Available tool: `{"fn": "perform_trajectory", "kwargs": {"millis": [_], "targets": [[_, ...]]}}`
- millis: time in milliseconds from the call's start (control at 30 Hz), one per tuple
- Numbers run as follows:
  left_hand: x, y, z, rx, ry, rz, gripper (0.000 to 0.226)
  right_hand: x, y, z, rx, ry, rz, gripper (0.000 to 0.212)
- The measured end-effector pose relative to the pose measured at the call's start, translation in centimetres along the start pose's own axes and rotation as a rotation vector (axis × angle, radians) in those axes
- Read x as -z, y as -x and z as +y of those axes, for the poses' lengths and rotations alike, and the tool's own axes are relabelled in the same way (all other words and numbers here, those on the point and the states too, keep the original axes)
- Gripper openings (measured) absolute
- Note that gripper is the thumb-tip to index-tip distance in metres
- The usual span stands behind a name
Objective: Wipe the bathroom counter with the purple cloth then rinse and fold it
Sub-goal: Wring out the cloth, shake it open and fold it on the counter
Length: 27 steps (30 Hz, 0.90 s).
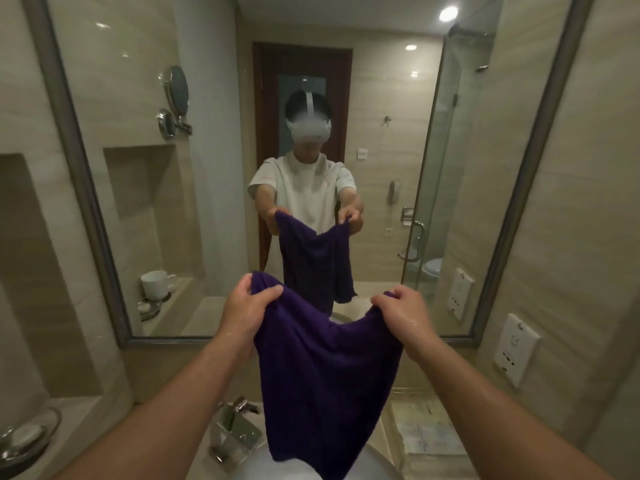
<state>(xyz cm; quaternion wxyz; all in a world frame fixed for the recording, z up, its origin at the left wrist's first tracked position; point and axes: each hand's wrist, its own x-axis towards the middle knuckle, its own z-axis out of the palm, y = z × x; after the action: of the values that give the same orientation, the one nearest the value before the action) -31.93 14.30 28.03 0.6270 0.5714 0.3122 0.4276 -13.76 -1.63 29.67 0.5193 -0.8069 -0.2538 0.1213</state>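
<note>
Above one sink, left hand and right hand, seemingly wet, each grip one purple cloth.

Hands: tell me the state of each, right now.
Left hand: closed, gripping one top corner of the cloth.
Right hand: closed, gripping the other top corner.

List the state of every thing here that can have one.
purple cloth: unfolded, hanging spread above the sink.
left hand: grips the cloth's upper left corner.
right hand: grips the cloth's upper right corner.
faucet: partly hidden by the cloth; whether water runs cannot be told.
wall socket: nothing plugged in.
cup, seen in the mirror: upright.
</note>
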Motion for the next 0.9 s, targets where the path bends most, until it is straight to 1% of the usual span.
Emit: {"fn": "perform_trajectory", "kwargs": {"millis": [67,133,167,233,333,433,467,500,533,567,633,700,733,800,833,900], "targets": [[0.7,-0.4,1.4,-0.035,-0.029,-0.03,0.019,1.1,0.3,-0.6,0.053,0.133,0.092,0.015],[1.4,-1.0,2.8,-0.066,-0.024,-0.026,0.014,2.2,0.5,-1.4,0.079,0.155,0.154,0.015],[1.7,-1.3,3.5,-0.079,-0.013,-0.024,0.011,2.6,0.6,-1.8,0.069,0.103,0.167,0.016],[2.5,-2.0,5.0,-0.102,-0.004,-0.031,0.008,3.5,0.7,-2.4,0.017,-0.087,0.184,0.021],[3.8,-2.5,6.9,-0.095,-0.001,-0.028,0.002,4.6,0.5,-3.0,-0.098,-0.355,0.146,0.032],[4.9,-2.7,7.7,-0.059,-0.014,-0.013,0.013,5.2,0.3,-3.9,-0.085,-0.478,0.095,0.053],[5.1,-2.8,7.9,-0.054,-0.021,-0.013,0.011,5.4,0.2,-4.2,-0.075,-0.505,0.061,0.063],[5.3,-2.8,7.9,-0.048,-0.024,-0.018,0.009,5.6,0.2,-4.6,-0.061,-0.5,0.005,0.063],[5.6,-3.0,7.8,-0.05,-0.035,-0.021,0.01,5.8,0.2,-5.0,-0.042,-0.449,-0.068,0.057],[5.8,-3.1,7.8,-0.051,-0.057,-0.022,0.014,6.0,0.3,-5.5,-0.022,-0.335,-0.138,0.05],[6.3,-3.5,7.9,-0.066,-0.137,-0.018,0.02,6.2,0.1,-6.2,0.058,0.043,-0.207,0.044],[6.8,-3.8,8.0,-0.065,-0.144,-0.039,0.022,6.1,-0.6,-6.8,0.145,0.413,-0.238,0.039],[6.9,-3.9,8.0,-0.058,-0.12,-0.069,0.024,6.1,-1.0,-7.1,0.185,0.518,-0.251,0.032],[6.9,-3.7,7.8,-0.043,-0.094,-0.125,0.032,6.2,-1.9,-7.6,0.255,0.631,-0.248,0.014],[6.8,-3.7,7.7,-0.045,-0.095,-0.129,0.034,6.3,-2.3,-7.7,0.285,0.676,-0.247,0.013],[6.9,-4.0,7.4,-0.06,-0.105,-0.107,0.036,6.5,-2.9,-7.9,0.339,0.77,-0.262,0.021]]}}
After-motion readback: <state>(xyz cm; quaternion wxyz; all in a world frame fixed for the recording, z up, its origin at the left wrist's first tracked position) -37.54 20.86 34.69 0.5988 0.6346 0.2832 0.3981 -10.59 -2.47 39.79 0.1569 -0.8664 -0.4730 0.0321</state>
